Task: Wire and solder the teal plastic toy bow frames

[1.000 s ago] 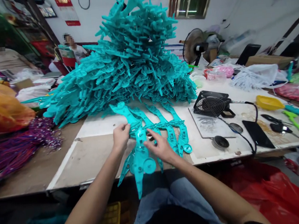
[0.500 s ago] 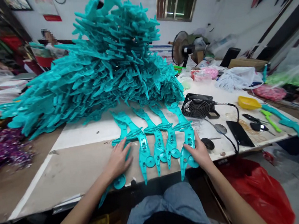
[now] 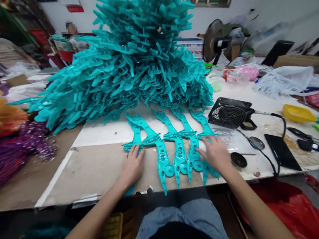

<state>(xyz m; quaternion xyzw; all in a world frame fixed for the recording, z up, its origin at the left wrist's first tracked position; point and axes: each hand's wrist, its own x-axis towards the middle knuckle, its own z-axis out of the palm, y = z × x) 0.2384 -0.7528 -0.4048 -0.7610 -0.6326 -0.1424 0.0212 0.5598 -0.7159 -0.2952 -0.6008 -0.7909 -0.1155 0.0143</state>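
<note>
Several flat teal plastic pieces, each long and jointed with a round disc and a pointed end, lie side by side on the table; one is the middle teal plastic piece. My left hand is closed over the leftmost teal plastic piece, hiding its lower half except for the disc. At the other end of the row, my right hand grips the rightmost teal plastic piece, thumb on its left side and fingers across it. The hand covers most of its lower half.
A tall pile of teal pieces rises behind the row. To the right are a black fan unit, a round black dish, a phone and a yellow scoop. Purple tinsel lies left. Other people sit at the back left.
The view has turned left. The leftmost piece's lower end has swung in under my left hand. My right hand has shifted farther over the rightmost piece, which lies closer to its neighbour.
</note>
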